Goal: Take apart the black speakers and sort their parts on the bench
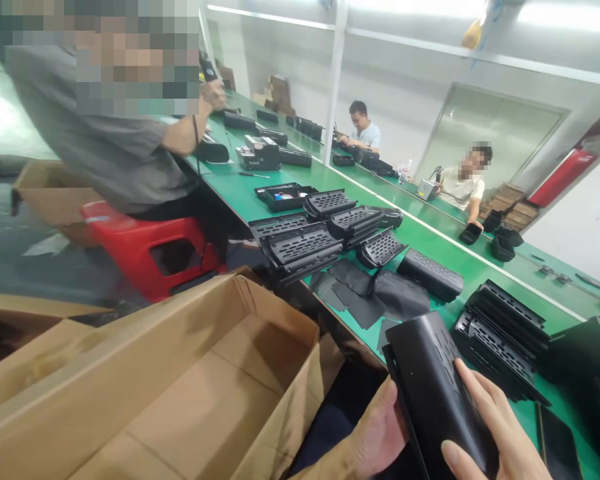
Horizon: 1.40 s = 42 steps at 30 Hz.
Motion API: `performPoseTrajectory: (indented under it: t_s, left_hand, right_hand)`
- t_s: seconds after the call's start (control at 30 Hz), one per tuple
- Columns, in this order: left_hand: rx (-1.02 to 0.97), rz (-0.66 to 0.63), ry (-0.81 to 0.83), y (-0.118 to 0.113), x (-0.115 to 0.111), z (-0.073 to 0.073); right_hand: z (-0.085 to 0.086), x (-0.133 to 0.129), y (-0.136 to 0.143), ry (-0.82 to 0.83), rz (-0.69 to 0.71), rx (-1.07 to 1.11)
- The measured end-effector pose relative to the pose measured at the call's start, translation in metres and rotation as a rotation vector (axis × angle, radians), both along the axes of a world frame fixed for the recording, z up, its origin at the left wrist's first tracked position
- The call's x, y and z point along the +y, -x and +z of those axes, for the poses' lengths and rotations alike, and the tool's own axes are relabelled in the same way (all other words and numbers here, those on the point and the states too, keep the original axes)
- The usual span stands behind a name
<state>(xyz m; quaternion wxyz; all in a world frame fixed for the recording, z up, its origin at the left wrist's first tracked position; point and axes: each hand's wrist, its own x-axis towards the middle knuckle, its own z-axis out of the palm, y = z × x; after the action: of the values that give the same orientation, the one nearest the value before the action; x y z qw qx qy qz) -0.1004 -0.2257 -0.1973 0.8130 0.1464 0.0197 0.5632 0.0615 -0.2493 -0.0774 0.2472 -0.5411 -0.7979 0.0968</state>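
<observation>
A black curved plastic cover (430,387) with rows of slots is held tilted near the table's front edge. My left hand (377,427) grips its left side from below, thumb along the edge. My right hand (500,420) is wrapped over its right side, fingers on the slotted face. Just beyond lie thin black sheets (363,303) and another slotted cover (430,275). A stack of slotted covers (503,340) sits to the right of the held one. The underside of the held cover is hidden.
An open cardboard box (195,380) stands at my left, beside the green table (325,180). More slotted covers (305,243) and a black tray (285,195) lie farther along. A co-worker sits on a red stool (150,250); two other people work across the table.
</observation>
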Motion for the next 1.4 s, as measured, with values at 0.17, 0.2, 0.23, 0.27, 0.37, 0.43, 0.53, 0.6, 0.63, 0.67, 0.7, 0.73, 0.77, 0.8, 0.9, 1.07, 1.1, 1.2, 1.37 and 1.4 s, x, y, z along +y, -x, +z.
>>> performPoseTrajectory:
  t_s: [0.17,0.2,0.23,0.27,0.37,0.43,0.53,0.6,0.63,0.67,0.7,0.73,0.77,0.8,0.9,1.07,1.1,1.2,1.37,1.4]
  left_hand:
    - [0.001,0.016,-0.015,0.001,0.004,0.0]
    - [0.0,0.013,-0.02,0.001,0.005,0.0]
    - [-0.002,0.01,-0.024,0.001,0.006,0.0]
    - [-0.003,0.01,-0.027,0.001,0.008,0.001]
    - [0.01,0.026,-0.011,0.002,0.011,0.003]
    - [0.04,0.023,-0.007,0.004,0.014,0.005]
    - [0.1,-0.009,-0.048,0.011,0.021,0.011]
    - [0.142,-0.005,-0.08,0.017,0.029,0.015]
    - [0.159,0.011,-0.092,0.02,0.032,0.018]
    - [0.172,0.035,-0.101,0.024,0.036,0.02]
    - [0.182,0.06,-0.11,0.027,0.039,0.023]
    - [0.194,0.084,-0.117,0.031,0.041,0.025]
    - [0.208,0.102,-0.122,0.033,0.043,0.027]
    - [0.224,0.114,-0.124,0.035,0.044,0.029]
    - [0.264,0.132,-0.126,0.035,0.045,0.034]
    - [0.295,0.087,-0.192,0.026,0.049,0.039]
    - [0.31,0.067,-0.216,0.027,0.052,0.04]
    - [0.418,0.098,-0.295,0.044,0.067,0.043]
    - [0.77,0.188,-0.623,0.095,0.096,0.067]
    - [0.835,0.164,-0.699,0.101,0.099,0.073]
  right_hand:
    - [0.004,0.01,-0.006,0.003,0.137,-0.131]
    - [0.004,0.011,-0.006,0.005,0.142,-0.143]
    - [0.005,0.01,-0.004,0.007,0.138,-0.152]
    - [0.005,0.01,-0.001,0.008,0.132,-0.16]
    - [0.01,0.008,0.011,0.011,0.094,-0.181]
    - [0.018,0.01,0.017,0.04,0.084,-0.179]
    - [0.035,0.017,0.018,0.161,0.124,-0.146]
    - [0.04,0.016,0.01,0.223,0.15,-0.101]
    - [0.038,0.012,0.005,0.227,0.142,-0.06]
    - [0.033,0.006,0.001,0.203,0.114,0.002]
    - [0.024,-0.002,-0.003,0.155,0.069,0.088]
    - [0.012,-0.011,-0.005,0.101,0.013,0.186]
    - [-0.001,-0.019,-0.004,0.052,-0.049,0.284]
    - [-0.016,-0.026,-0.002,0.006,-0.104,0.367]
    - [-0.051,-0.032,0.014,-0.175,-0.205,0.405]
    - [-0.058,-0.015,0.022,-0.442,-0.164,0.379]
    - [-0.053,-0.013,0.018,-0.439,-0.165,0.377]
    - [-0.039,-0.016,0.003,-0.438,-0.173,0.357]
    - [-0.028,-0.023,-0.022,-0.302,-0.14,0.327]
    - [-0.029,-0.023,-0.026,-0.266,-0.124,0.332]
